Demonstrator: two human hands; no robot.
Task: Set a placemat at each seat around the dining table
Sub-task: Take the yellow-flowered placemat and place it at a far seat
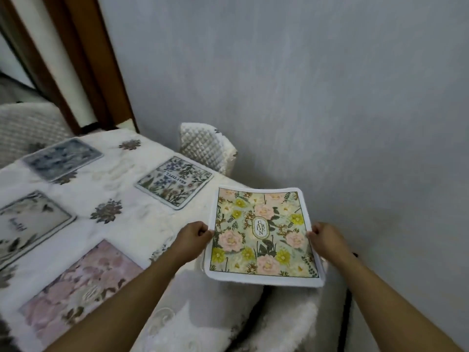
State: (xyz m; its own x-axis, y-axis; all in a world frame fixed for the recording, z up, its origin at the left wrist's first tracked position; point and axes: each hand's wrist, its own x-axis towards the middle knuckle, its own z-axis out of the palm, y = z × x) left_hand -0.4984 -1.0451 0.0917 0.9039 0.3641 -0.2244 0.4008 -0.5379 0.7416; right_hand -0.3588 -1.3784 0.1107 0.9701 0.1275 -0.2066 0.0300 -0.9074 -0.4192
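Grey wall, counter (132, 224) at left bearing four mats | your left hand (194, 236) and right hand (324, 237) each pinch a side edge of the floral placemat (264, 236), lower centre, held off the counter's right edge.

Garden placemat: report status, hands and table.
Left hand and right hand grip the garden placemat by its side edges, off the table's corner. Four placemats already on the tablecloth. Nothing in the way.

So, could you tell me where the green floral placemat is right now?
In the head view, the green placemat is held in the air at lower centre-right between the left hand and right hand, just past the table's right edge.
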